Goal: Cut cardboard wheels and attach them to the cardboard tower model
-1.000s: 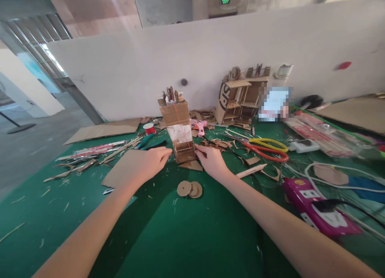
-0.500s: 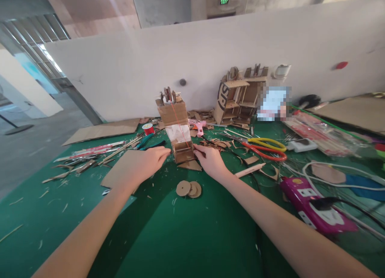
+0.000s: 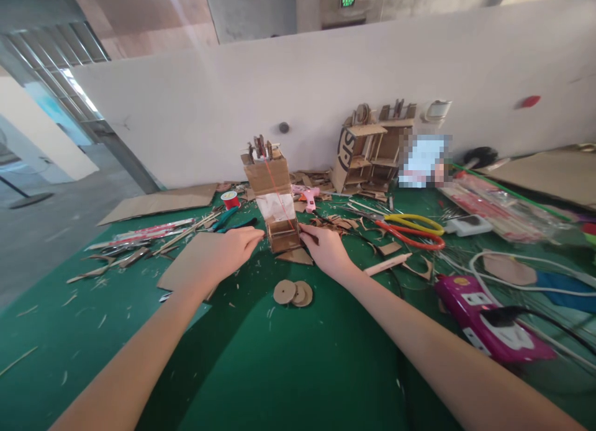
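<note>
A tall cardboard model (image 3: 269, 177) stands upright on the green table, with notched cardboard discs at its top. A red string (image 3: 275, 186) runs down its front to an open box-like base. My left hand (image 3: 239, 248) is closed in a pinch at the left side of that base. On the right side, my right hand (image 3: 323, 248) pinches too, its fingertips touching the base. Whether the fingers grip the wall or a thin stick end is too small to tell. Nearer to me lie several round cardboard discs (image 3: 285, 292), partly overlapping.
Behind stand more cardboard models (image 3: 367, 151) and a pink glue gun (image 3: 308, 198). Scissors (image 3: 412, 226) with yellow and orange handles and a purple power strip (image 3: 488, 322) lie right. A red thread spool (image 3: 230, 200), a cardboard sheet (image 3: 186, 263) and wooden sticks (image 3: 186, 235) are left.
</note>
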{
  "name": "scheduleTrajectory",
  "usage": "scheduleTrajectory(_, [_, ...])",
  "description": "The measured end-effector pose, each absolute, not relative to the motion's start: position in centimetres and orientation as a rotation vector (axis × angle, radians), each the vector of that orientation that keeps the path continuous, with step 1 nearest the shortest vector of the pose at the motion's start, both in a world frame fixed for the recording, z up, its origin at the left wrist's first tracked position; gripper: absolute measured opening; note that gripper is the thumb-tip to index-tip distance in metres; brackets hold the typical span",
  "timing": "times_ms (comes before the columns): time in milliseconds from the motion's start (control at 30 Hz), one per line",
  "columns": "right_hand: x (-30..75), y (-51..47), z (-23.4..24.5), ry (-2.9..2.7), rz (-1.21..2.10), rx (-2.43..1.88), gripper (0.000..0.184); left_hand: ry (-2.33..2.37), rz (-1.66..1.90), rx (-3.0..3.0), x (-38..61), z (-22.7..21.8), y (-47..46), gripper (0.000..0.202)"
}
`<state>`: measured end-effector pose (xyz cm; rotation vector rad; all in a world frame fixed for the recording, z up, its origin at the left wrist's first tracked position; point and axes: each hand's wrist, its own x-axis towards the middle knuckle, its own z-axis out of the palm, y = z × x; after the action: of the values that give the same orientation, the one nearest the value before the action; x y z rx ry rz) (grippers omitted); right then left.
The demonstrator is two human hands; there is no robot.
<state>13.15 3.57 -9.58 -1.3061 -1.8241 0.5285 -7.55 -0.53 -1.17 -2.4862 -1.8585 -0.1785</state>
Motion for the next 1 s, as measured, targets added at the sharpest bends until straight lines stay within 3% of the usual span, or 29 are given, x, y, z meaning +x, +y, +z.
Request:
scheduleTrajectory(400, [12.9, 3.1, -9.7, -1.708, 0.702, -1.172, 0.05, -1.822, -0.219, -2.434, -8.3, -1.9, -0.2, 0.035])
scheduleTrajectory(1000, [13.0, 2.9, -9.6, -1.682, 0.8, -1.104, 0.048, -1.821, -0.275, -2.477, -7.6, -1.6, -0.3, 0.034])
